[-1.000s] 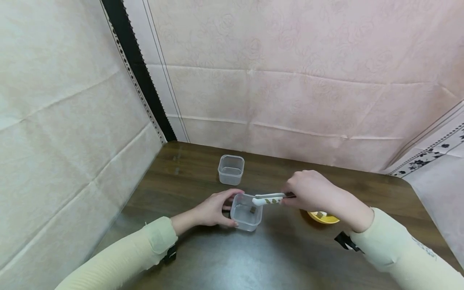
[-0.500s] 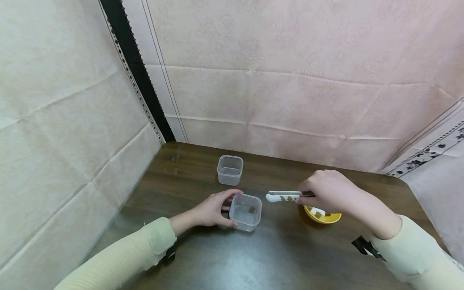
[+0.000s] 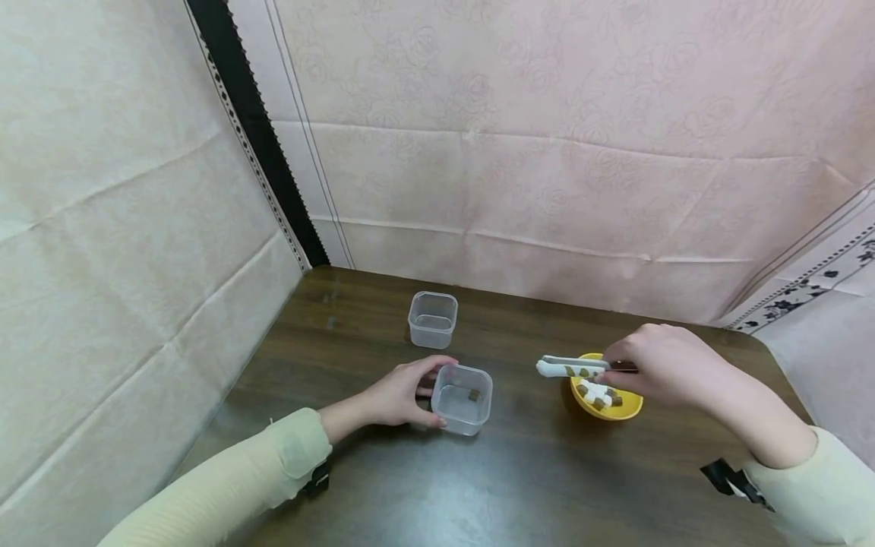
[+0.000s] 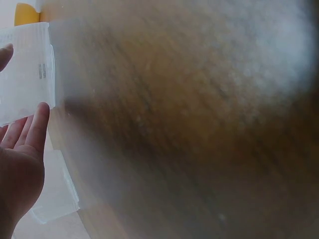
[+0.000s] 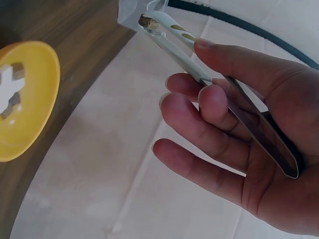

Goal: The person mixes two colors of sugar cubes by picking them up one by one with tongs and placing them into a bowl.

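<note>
My left hand (image 3: 399,396) holds the side of a clear plastic container (image 3: 464,399) on the dark wooden table (image 3: 519,479); one small brown cube (image 3: 474,395) lies inside. In the left wrist view my fingers (image 4: 35,127) touch that container's (image 4: 26,72) wall. My right hand (image 3: 666,368) grips white tongs (image 3: 570,368) with green leaf marks, held level with their tips pointing left above the left rim of a yellow bowl (image 3: 606,397). The bowl holds several brown and white cubes (image 3: 596,393). In the right wrist view the tongs (image 5: 172,37) lie pinched between thumb and fingers, above the bowl (image 5: 25,99).
A second clear container (image 3: 432,320) stands further back on the table, near the pink cloth wall (image 3: 547,152). The table's right edge (image 3: 786,372) curves close behind the bowl. A cloth wall (image 3: 123,228) closes the left side.
My right hand carried the tongs rightward from over the near container to above the yellow bowl. The brown cube stays in the container. My left hand has not moved.
</note>
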A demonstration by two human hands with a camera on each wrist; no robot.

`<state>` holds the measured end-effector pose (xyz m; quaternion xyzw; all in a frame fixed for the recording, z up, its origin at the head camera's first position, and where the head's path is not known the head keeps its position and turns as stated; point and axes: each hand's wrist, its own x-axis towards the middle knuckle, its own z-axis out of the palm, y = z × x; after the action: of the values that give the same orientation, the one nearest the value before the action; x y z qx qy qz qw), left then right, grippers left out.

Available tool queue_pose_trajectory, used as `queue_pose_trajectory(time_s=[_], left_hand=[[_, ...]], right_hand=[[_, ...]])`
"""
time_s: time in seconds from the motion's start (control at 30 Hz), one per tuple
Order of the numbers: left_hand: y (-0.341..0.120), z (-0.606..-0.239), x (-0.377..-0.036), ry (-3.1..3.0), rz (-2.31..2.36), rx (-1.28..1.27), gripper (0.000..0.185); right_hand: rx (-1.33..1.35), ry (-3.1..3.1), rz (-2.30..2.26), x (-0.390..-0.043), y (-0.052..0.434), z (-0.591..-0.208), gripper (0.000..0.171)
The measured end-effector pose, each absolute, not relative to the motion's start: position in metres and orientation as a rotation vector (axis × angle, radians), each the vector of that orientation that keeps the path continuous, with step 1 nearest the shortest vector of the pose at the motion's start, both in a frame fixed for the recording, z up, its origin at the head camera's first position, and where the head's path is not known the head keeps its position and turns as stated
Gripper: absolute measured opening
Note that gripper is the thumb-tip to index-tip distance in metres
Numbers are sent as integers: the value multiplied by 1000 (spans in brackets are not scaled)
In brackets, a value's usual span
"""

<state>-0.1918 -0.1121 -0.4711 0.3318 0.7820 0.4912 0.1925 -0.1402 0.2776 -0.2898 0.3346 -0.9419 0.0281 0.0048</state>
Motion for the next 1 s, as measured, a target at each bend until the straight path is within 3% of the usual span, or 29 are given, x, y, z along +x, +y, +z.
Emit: queue_pose_trajectory(time_s=[0.13, 0.37, 0.8, 1.0], left_hand=[[-112, -470, -191, 2203, 1373, 931, 90], [-112, -471, -191, 2215, 1349, 913, 90], [-111, -471, -190, 2199, 1370, 931, 89], [-112, -472, -190, 2205, 1378, 937, 89]], right_hand=[[987, -2978, 64, -138, 291, -291, 40], [880, -3039, 58, -135, 311, -293, 19], [765, -3139, 33, -139, 333, -311, 28], [754, -3162, 35, -148, 339, -324, 24]])
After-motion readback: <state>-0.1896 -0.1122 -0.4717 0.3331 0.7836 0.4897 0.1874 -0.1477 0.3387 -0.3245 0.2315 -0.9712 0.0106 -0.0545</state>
